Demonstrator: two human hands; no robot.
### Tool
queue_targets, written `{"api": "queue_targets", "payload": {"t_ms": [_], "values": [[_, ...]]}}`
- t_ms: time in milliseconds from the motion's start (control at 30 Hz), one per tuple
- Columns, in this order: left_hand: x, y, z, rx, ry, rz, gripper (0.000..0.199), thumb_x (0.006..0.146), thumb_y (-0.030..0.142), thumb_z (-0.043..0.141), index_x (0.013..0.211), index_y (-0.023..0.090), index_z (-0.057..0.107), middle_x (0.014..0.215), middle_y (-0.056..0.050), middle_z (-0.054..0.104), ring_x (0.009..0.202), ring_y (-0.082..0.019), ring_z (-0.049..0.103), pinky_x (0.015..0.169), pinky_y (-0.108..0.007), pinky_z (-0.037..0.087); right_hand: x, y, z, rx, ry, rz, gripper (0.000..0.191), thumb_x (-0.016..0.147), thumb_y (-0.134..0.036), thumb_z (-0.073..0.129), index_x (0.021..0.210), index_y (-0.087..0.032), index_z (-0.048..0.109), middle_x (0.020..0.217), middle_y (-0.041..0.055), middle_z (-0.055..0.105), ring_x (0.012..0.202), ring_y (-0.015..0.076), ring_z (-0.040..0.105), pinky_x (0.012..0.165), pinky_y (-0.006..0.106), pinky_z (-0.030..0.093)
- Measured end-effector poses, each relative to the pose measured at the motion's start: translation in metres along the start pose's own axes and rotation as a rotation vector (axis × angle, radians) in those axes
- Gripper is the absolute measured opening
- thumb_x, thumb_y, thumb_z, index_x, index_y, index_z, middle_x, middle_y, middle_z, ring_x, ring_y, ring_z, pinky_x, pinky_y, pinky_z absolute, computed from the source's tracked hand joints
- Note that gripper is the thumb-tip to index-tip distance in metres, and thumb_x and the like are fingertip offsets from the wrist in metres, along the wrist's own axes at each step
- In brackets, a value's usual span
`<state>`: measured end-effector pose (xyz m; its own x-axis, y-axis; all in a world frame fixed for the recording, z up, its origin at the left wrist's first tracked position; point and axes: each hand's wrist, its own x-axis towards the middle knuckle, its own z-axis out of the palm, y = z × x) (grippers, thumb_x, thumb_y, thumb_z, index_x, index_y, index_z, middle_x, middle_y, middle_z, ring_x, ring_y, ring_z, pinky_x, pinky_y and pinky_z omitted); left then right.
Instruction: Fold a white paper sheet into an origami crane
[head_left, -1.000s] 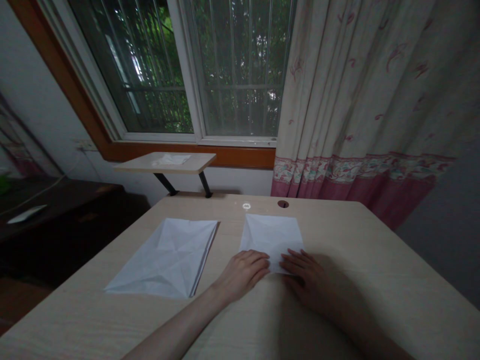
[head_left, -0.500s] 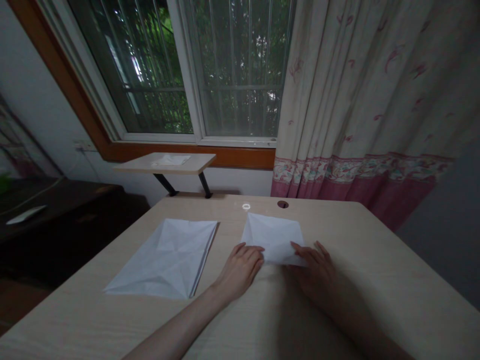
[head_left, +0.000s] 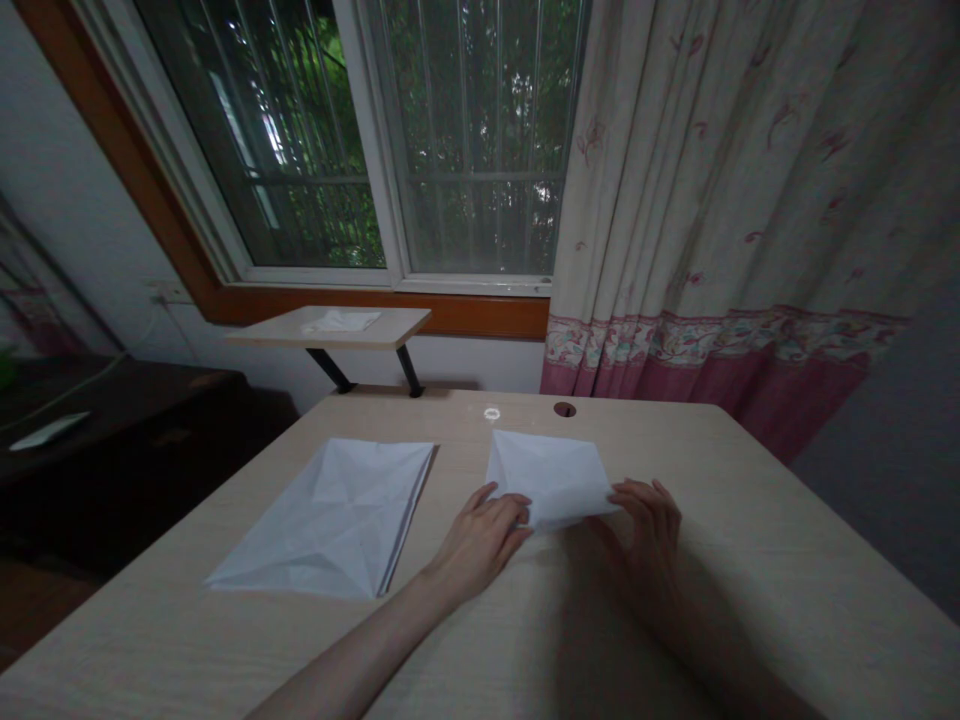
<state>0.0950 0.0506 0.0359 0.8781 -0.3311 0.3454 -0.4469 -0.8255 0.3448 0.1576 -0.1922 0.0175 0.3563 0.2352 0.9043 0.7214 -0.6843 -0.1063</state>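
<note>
A folded sheet of white paper [head_left: 551,465] lies in front of me on the desk, its near edge slightly raised. My left hand [head_left: 486,528] grips that edge at the left, with the thumb underneath and the fingers curled over the top. At the near right corner, my right hand [head_left: 646,525] pinches the same sheet between thumb and fingers. To the left rests a stack of creased white paper [head_left: 330,520], which neither hand touches.
The pale wooden desk [head_left: 750,540] has a round cable hole [head_left: 565,410] near its back edge. A small raised shelf [head_left: 277,328] on black supports bears a crumpled white piece [head_left: 343,320]. Behind are a window and a long curtain [head_left: 720,200]; dark furniture [head_left: 150,440] stands at left.
My right hand has moved slightly right, from lying on the paper to its near right corner. The near edge has lifted a little, and my left thumb now shows beneath it.
</note>
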Motion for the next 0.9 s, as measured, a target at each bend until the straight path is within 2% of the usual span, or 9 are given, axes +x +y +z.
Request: {"api": "queue_targets", "payload": {"t_ms": [100, 267, 367, 567, 900], "values": [[-0.0003, -0.0010, 0.0007, -0.021, 0.002, 0.021, 0.011, 0.099, 0.027, 0.052, 0.109, 0.021, 0.052, 0.119, -0.002, 0.067, 0.108, -0.017, 0.064, 0.114, -0.042, 0.033, 0.0009, -0.0041, -0.0044, -0.040, -0.036, -0.006, 0.006, 0.097, -0.027, 0.056, 0.094, -0.022, 0.055, 0.100, 0.0069, 0.057, 0.098, 0.0252, 0.054, 0.096, 0.051, 0.038], [-0.0015, 0.0004, -0.0001, -0.042, 0.011, 0.037, 0.023, 0.097, 0.028, 0.055, 0.118, 0.021, 0.050, 0.122, -0.004, 0.066, 0.112, -0.020, 0.061, 0.103, -0.037, 0.046, 0.0017, -0.0078, -0.0065, -0.027, -0.096, -0.004, 0.014, 0.098, -0.031, 0.054, 0.089, -0.024, 0.062, 0.102, 0.0070, 0.059, 0.100, 0.0267, 0.052, 0.093, 0.049, 0.035], [-0.0023, 0.0008, -0.0002, -0.049, 0.008, 0.035, 0.025, 0.097, 0.029, 0.055, 0.121, 0.021, 0.050, 0.123, -0.004, 0.065, 0.112, -0.021, 0.061, 0.100, -0.036, 0.048, 0.0020, -0.0081, -0.0049, -0.025, -0.084, 0.002, 0.016, 0.098, -0.032, 0.055, 0.088, -0.024, 0.063, 0.104, 0.0075, 0.061, 0.100, 0.0269, 0.052, 0.092, 0.048, 0.035], [-0.0036, 0.0019, -0.0011, -0.087, -0.020, -0.010, 0.029, 0.098, 0.032, 0.054, 0.125, 0.022, 0.049, 0.123, -0.005, 0.065, 0.113, -0.021, 0.061, 0.100, -0.036, 0.048, 0.0004, -0.0066, -0.0016, -0.061, -0.130, -0.045, 0.009, 0.097, -0.027, 0.057, 0.099, -0.026, 0.065, 0.120, 0.0090, 0.060, 0.112, 0.0284, 0.052, 0.097, 0.050, 0.034], [-0.0026, 0.0069, -0.0065, -0.161, -0.090, -0.044, 0.037, 0.094, 0.031, 0.057, 0.129, 0.023, 0.047, 0.124, -0.005, 0.065, 0.110, -0.022, 0.063, 0.096, -0.036, 0.051, -0.0065, 0.0002, 0.0008, -0.090, -0.276, -0.099, 0.027, 0.095, -0.017, 0.053, 0.119, -0.028, 0.060, 0.138, 0.0110, 0.051, 0.122, 0.0295, 0.049, 0.097, 0.051, 0.039]]}}
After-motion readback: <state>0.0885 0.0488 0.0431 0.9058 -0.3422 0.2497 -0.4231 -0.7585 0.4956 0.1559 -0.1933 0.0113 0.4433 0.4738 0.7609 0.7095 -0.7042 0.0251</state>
